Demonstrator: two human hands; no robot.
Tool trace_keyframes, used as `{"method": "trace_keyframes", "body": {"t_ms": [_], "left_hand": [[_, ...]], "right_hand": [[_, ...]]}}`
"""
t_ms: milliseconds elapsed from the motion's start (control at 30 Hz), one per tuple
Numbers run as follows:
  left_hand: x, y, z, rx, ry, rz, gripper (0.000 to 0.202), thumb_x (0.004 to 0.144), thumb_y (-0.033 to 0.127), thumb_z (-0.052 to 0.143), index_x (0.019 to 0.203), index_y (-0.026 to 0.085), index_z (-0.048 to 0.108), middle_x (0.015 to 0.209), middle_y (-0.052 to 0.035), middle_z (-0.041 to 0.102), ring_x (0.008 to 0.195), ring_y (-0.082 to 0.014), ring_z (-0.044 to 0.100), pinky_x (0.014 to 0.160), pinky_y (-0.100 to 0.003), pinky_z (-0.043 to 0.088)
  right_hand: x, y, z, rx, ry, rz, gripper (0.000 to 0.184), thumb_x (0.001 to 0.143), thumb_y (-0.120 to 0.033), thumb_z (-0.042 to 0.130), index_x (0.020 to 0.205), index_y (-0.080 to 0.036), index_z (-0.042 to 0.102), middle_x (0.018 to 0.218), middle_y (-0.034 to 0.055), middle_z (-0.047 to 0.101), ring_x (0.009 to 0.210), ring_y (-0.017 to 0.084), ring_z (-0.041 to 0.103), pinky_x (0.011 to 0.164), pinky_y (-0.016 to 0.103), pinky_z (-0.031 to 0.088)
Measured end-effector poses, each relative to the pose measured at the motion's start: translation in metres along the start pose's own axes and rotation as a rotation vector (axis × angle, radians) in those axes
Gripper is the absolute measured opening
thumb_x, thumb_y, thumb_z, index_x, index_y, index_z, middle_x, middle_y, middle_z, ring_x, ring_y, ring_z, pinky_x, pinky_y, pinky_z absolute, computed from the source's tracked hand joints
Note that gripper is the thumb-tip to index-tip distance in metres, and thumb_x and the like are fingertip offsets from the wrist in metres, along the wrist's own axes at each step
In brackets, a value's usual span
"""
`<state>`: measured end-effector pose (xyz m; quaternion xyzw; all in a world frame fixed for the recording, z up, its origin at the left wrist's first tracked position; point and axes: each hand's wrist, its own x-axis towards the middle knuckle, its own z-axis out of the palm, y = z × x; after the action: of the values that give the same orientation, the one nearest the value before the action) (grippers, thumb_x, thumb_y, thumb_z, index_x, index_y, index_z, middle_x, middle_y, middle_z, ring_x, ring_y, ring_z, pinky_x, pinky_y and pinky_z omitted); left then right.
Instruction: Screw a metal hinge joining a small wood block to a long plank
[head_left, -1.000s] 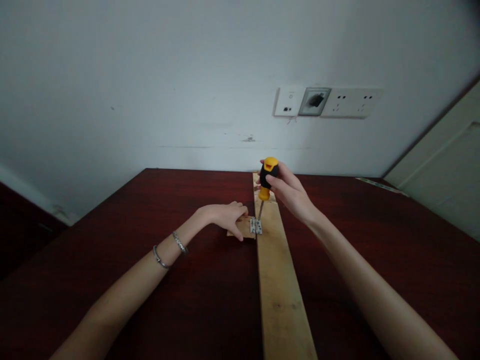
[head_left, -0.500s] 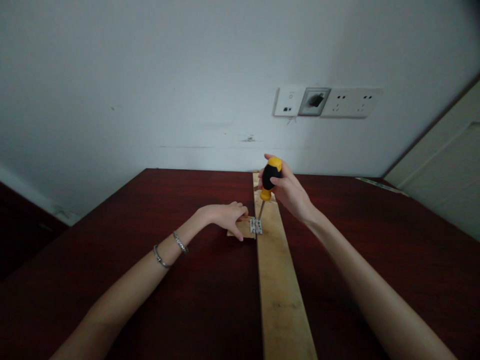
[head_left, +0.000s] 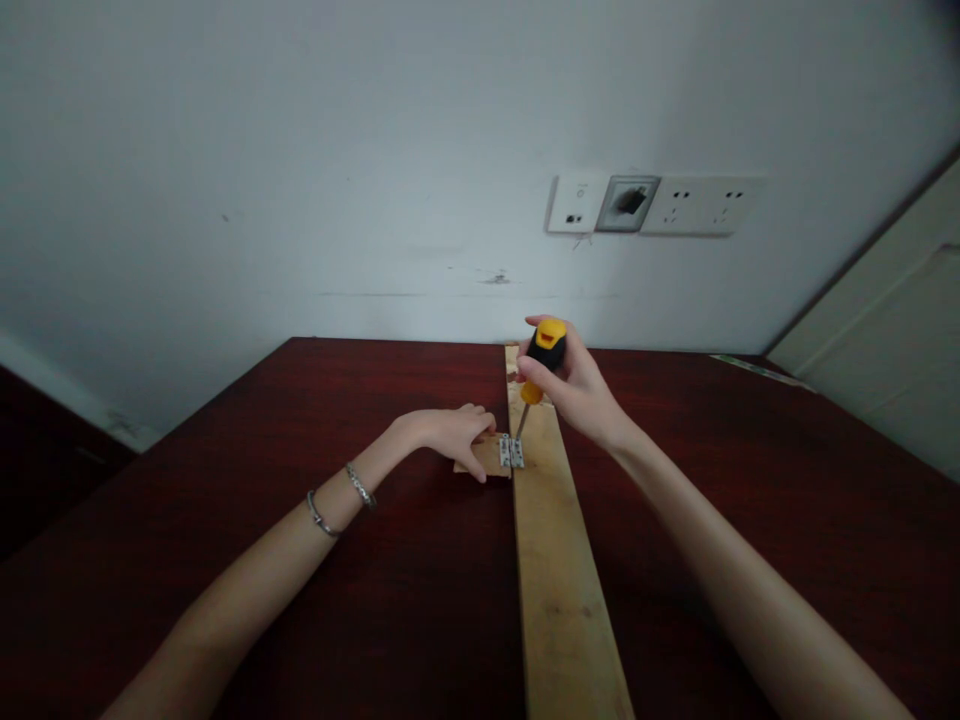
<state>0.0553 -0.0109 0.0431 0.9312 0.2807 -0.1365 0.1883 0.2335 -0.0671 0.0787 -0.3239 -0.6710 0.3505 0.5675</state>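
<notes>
A long pale wooden plank (head_left: pixel 559 570) lies lengthwise on the dark red table (head_left: pixel 337 560). A small wooden block (head_left: pixel 489 459) sits against its left edge, joined by a small metal hinge (head_left: pixel 511 451). My left hand (head_left: pixel 448 432) presses down on the block, fingers curled over it. My right hand (head_left: pixel 576 385) is closed round the yellow and black handle of a screwdriver (head_left: pixel 538 362). The screwdriver leans slightly to the right, its tip down on the hinge's right leaf.
A white wall rises behind the table, with a row of sockets and a switch plate (head_left: pixel 652 204) on it. A pale door or panel (head_left: pixel 885 330) stands at the right. Two bracelets (head_left: pixel 337 500) circle my left wrist.
My right hand has shifted its grip on the screwdriver handle, turning it a little; the handle tilts slightly more to the right. My left hand and the block have stayed still.
</notes>
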Motion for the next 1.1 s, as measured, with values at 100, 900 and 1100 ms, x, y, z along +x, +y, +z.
{"method": "trace_keyframes", "body": {"t_ms": [100, 900, 1100], "left_hand": [[0.000, -0.002, 0.001, 0.016, 0.010, 0.010, 0.063, 0.063, 0.055, 0.062, 0.109, 0.016, 0.045, 0.110, -0.0099, 0.047, 0.100, -0.0252, 0.044, 0.081, -0.031, 0.039], [0.001, -0.004, 0.002, 0.009, 0.007, 0.021, 0.066, 0.062, 0.057, 0.062, 0.110, 0.015, 0.045, 0.109, -0.0103, 0.046, 0.099, -0.0251, 0.042, 0.081, -0.032, 0.038], [0.002, -0.005, 0.003, 0.008, 0.017, 0.033, 0.068, 0.060, 0.061, 0.063, 0.108, 0.016, 0.046, 0.108, -0.0096, 0.047, 0.099, -0.0248, 0.042, 0.080, -0.031, 0.039]], "right_hand": [[0.002, 0.006, -0.004, 0.034, -0.042, 0.030, 0.044, 0.081, -0.031, 0.050, 0.123, -0.027, 0.037, 0.091, 0.0009, 0.051, 0.075, 0.014, 0.056, 0.073, 0.034, 0.050], [0.000, -0.001, -0.005, -0.026, -0.045, 0.030, 0.032, 0.085, -0.032, 0.049, 0.115, -0.023, 0.039, 0.081, -0.0010, 0.051, 0.072, 0.012, 0.052, 0.068, 0.029, 0.046], [0.000, 0.000, -0.011, -0.008, -0.104, 0.067, 0.051, 0.082, -0.023, 0.044, 0.131, -0.028, 0.033, 0.098, 0.0022, 0.052, 0.085, 0.015, 0.056, 0.079, 0.034, 0.047]]}}
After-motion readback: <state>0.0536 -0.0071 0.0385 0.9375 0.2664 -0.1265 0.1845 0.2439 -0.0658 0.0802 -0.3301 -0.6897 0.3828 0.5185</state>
